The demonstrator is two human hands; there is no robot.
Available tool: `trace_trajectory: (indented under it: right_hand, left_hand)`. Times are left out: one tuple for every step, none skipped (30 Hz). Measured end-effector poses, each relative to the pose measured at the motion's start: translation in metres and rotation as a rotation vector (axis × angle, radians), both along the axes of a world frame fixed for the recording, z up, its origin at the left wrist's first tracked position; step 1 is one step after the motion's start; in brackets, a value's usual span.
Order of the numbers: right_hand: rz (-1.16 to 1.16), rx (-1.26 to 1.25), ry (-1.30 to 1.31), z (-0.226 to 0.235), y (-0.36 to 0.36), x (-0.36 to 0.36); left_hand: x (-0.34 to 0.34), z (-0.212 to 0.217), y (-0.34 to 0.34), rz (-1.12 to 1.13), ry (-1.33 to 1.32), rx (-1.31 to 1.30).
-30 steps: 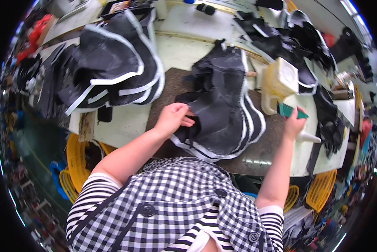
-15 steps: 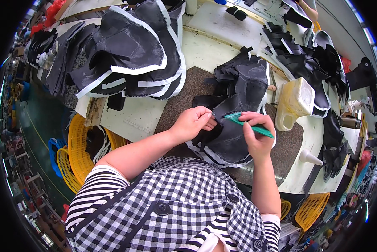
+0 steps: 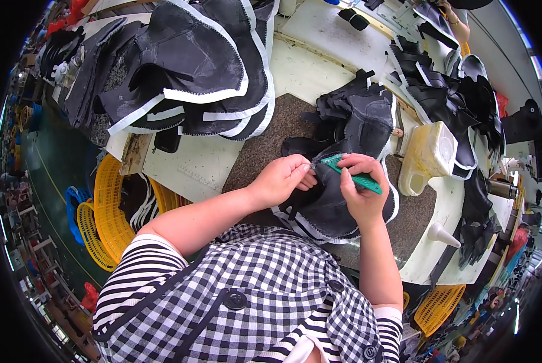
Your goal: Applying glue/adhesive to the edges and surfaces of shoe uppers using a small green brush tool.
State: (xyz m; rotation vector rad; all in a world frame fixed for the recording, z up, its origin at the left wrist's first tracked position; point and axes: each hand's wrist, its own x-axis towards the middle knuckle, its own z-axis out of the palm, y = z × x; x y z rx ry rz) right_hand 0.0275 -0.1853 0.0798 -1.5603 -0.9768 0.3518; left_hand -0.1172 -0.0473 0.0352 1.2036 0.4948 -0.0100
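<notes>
A black shoe-upper-like piece with white edging lies in front of me, the lowest of a heap of black pieces. My left hand is closed, thumb and fingertips pinching a black edge of it. In my right hand is a flat green plastic tool, held between thumb and fingers. The tool's far end lies against the black material beside my left fingertips. What exactly it touches there is partly hidden by the fingers.
A brown speckled mat lies under the work. To the right stand a yellowed plastic container and a white cone-shaped nozzle. Large white-edged black pieces are stacked left. Yellow baskets sit below the table. Another person's arm shows far right.
My right hand and the green tool have shifted slightly left, closer to my left hand. My left hand stays pinched on the black edge. The whole view has shifted a little.
</notes>
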Motion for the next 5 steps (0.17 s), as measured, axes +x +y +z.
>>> trace_trajectory:
  right_hand:
    - [-0.049,0.008,0.032,-0.0011,0.0000,-0.0002]
    - [-0.023,0.021,0.007,-0.0019,-0.0021,0.0017]
    - [-0.022,0.021,0.008,-0.0019,-0.0023,0.0013]
    - [0.017,0.027,0.006,-0.0014,-0.0023,0.0008]
    - [0.054,0.032,0.005,-0.0004,-0.0025,-0.0004]
  left_hand:
    - [-0.0002,0.0003,0.0001,-0.002,0.001,0.001]
    - [-0.0003,0.0003,0.0003,-0.004,0.003,0.002]
    - [-0.0004,0.0005,0.0004,-0.003,0.004,0.002]
    - [-0.0005,0.0007,0.0006,-0.007,0.003,-0.001]
    - [-0.0006,0.0007,0.0005,-0.013,0.002,-0.005]
